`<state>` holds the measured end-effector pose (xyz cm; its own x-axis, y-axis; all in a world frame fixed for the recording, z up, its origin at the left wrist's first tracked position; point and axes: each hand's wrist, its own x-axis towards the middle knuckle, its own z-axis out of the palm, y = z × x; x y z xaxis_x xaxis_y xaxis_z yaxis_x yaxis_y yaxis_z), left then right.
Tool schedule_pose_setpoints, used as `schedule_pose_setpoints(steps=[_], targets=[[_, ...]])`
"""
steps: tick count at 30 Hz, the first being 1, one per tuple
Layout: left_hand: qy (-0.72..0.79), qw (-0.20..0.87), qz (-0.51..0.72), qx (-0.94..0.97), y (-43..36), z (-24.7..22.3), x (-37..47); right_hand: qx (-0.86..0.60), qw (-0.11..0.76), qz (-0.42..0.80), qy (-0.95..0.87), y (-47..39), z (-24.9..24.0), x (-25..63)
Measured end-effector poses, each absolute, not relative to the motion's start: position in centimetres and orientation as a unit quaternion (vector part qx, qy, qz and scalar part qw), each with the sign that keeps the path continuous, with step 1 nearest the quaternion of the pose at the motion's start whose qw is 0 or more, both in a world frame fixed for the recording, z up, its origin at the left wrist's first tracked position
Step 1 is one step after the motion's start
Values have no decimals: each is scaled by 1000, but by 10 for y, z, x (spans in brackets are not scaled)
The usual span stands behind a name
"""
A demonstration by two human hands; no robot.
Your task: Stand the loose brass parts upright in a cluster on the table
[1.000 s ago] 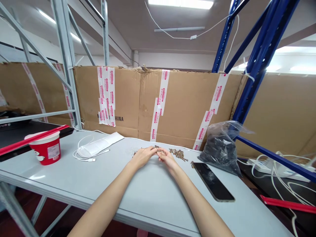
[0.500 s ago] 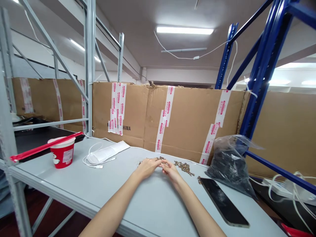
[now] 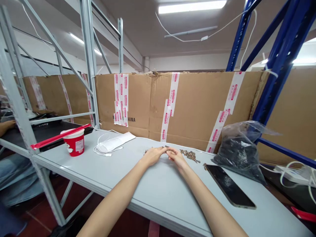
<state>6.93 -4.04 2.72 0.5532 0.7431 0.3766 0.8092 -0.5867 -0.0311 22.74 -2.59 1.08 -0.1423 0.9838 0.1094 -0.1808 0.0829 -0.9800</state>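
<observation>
My left hand (image 3: 153,156) and my right hand (image 3: 177,158) meet over the middle of the grey tabletop (image 3: 163,187). Both have their fingers bent and pinched, the tips touching or almost touching each other. Whatever lies between the fingertips is too small to make out. Just right of my right hand is a loose pile of small brownish, metallic-looking pieces (image 3: 189,155). More such bits show behind the fingertips and beside my left hand, partly covered by it. A few others lie at the top corner of a black phone (image 3: 230,186).
On the left stand a red cup (image 3: 75,144) with a red strip across it and a white pouch (image 3: 115,142) with a cable. A clear bag of dark material (image 3: 239,158) sits right. Cardboard (image 3: 197,108) walls the back. Another person's hand (image 3: 7,127) shows far left.
The camera view has tilted down and shifted, so the table's underside and a person at left now show more. My hands stay together in nearly the same place, with slight finger movement.
</observation>
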Motion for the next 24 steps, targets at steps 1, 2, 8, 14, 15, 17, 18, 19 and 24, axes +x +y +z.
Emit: schedule_pose_setpoints(steps=[1,2,8,14,15,17,18,19,24], targets=[[-443,103,-162,-876,-40,27,69,-391,523,554,-516,-27,11,227],[-447,106,-157,-874,-40,27,68,-392,521,555,-517,-27,11,227],[-460,125,-154,-866,-36,24,64,-393,512,554,-526,-31,12,226],[-444,108,-195,-868,-32,14,62,-401,502,535,-549,-28,9,224],[-441,108,-198,-869,-32,12,62,-406,498,529,-554,-28,7,225],[-427,108,-200,-875,-32,9,62,-418,489,523,-559,-27,6,225],[-417,112,-204,-878,-32,8,62,-420,489,519,-561,-26,5,226],[-404,114,-212,-882,-32,7,62,-418,489,515,-567,-26,5,226],[-389,129,-254,-876,-31,6,59,-382,491,491,-610,-26,7,226]])
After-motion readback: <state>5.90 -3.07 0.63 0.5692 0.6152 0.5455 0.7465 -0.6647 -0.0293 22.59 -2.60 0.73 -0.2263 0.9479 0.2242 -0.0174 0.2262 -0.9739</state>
